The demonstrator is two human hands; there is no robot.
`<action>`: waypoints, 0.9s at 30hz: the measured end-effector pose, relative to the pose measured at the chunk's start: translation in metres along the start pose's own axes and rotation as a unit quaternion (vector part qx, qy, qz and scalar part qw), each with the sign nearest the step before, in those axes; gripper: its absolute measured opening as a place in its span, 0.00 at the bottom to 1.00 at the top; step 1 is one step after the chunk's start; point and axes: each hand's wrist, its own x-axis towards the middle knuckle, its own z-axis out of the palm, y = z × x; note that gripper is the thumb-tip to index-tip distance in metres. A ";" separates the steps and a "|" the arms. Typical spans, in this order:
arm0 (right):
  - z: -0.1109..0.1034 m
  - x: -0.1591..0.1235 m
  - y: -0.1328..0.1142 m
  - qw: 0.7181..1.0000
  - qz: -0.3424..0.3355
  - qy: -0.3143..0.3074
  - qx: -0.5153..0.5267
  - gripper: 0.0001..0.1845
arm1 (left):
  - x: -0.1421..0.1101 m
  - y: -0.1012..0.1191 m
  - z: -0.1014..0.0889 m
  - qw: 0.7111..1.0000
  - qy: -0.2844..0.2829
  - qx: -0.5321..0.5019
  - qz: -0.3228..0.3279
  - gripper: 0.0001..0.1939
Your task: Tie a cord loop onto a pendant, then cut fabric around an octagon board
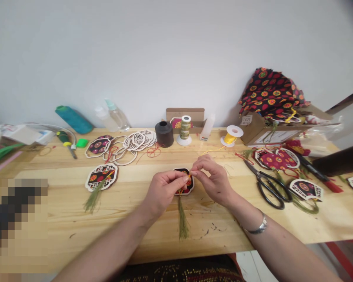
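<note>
A dark, flower-patterned ornament [189, 190] with a pale rim lies on the table in front of me, partly hidden by my fingers. Its olive-green tassel [182, 221] hangs down towards the table's front edge. Over the ornament's upper part, my left hand [164, 190] pinches a yellow cord [190, 175] between thumb and fingers. Close by on the right, my right hand [213, 179] is closed in a pinch on the same cord. More yellow cord runs behind that hand to a white spool [234, 131].
Black-handled scissors [269, 188] lie to the right, beside finished-looking ornaments [306, 189]. Another tasselled ornament [102, 177] lies left. Along the back stand a black thread cone [164, 134], a thread spool [184, 131] and a cardboard box [261, 129] with patterned fabric [270, 92].
</note>
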 end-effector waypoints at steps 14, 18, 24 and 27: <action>-0.003 -0.001 0.023 0.993 0.080 -0.004 -0.090 0.18 | 0.004 0.029 -0.017 0.985 0.073 0.148 0.054 0.06; -0.002 -0.001 0.024 0.991 0.068 -0.050 -0.103 0.09 | 0.015 0.034 -0.024 0.952 0.070 0.272 0.126 0.05; -0.002 -0.001 0.023 0.978 0.035 -0.137 -0.152 0.31 | 0.029 0.019 -0.031 0.911 0.063 0.362 0.185 0.08; -0.002 -0.001 0.022 0.977 0.044 -0.155 -0.139 0.38 | 0.029 0.016 -0.031 0.930 0.071 0.329 0.147 0.08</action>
